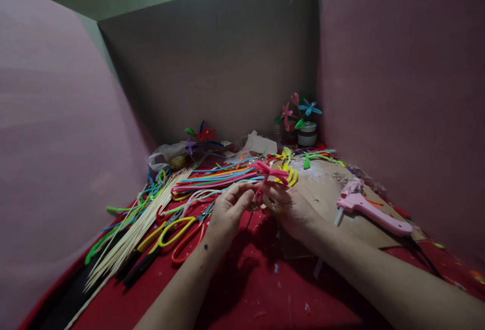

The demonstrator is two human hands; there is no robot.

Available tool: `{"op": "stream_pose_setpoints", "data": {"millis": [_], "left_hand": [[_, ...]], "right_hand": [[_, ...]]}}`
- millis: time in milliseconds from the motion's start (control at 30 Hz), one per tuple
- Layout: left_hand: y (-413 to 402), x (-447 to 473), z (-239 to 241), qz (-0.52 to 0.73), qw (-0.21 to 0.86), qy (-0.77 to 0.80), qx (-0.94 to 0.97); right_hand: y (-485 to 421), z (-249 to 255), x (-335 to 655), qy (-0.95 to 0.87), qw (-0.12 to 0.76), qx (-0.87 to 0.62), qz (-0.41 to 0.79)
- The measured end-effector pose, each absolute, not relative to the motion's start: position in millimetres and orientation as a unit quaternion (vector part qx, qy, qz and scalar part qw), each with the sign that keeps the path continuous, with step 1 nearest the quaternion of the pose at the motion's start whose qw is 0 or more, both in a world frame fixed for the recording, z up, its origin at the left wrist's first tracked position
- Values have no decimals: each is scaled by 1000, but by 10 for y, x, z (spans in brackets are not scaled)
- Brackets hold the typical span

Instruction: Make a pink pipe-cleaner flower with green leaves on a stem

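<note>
many pale skewers [140,224] fan out at far left beside yellow-handled scissors [178,229], then the left hand [227,211] and right hand [291,208] meet over the red cloth [257,289], both pinched closed on the stem of a pink flower [270,171] rising just above them, a glue gun [373,211] lying on cardboard [322,188] further right.
</note>
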State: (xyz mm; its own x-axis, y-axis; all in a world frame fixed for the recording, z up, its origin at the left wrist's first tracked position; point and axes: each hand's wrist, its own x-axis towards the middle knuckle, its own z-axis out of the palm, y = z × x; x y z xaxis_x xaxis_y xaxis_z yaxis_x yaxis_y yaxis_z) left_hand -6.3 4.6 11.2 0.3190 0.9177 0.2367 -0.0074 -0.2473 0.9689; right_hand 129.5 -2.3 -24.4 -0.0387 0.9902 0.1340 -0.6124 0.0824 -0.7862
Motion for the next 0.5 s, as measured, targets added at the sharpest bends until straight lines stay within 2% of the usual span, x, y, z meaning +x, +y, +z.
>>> {"op": "stream_pose_setpoints", "data": {"millis": [233,400,500], "left_hand": [[70,-39,-2,468,488,333,657],[63,-21,-115,446,237,397,766],[54,-26,-156,426,140,417,791]], "right_hand": [[-40,-261,1265,-369,655,-263,605],[-73,-251,1203,-369,675,-243,591],[-95,-237,1175,-371,686,-239,578]]}}
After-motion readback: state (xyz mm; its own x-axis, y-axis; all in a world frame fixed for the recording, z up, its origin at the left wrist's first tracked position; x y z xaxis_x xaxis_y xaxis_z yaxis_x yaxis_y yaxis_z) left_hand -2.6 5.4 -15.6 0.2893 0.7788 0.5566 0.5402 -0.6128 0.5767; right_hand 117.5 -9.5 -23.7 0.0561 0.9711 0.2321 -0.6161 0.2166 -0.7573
